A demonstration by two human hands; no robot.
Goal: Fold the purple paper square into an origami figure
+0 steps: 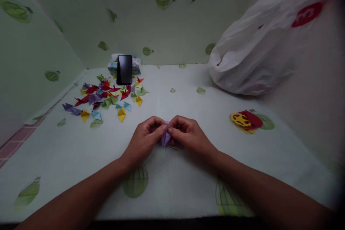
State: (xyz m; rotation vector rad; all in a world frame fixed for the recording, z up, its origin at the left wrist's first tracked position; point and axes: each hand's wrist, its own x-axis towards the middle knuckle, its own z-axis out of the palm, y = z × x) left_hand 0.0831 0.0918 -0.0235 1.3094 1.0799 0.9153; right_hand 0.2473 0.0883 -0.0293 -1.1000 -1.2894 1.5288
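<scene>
Between my two hands is a piece of folded purple origami paper [165, 140], its pointed end toward me. My left hand [147, 133] pinches its left edge with thumb and forefinger. On the other side my right hand [188, 133] pinches it too, the two thumbs close together at its top. Beneath the right fingers a bit of purple and yellow paper shows on the table, mostly hidden. Farther off to the left lies a loose heap of small folded paper cranes [104, 95] in red, yellow, purple, green and blue.
A black phone [124, 70] leans upright against a tissue box [137, 65] behind the cranes. At right, red and yellow cut-paper pieces [245, 120] lie on the balloon-patterned table cover [183, 194]. A large white plastic bag [258, 50] stands at the back right, against the wall.
</scene>
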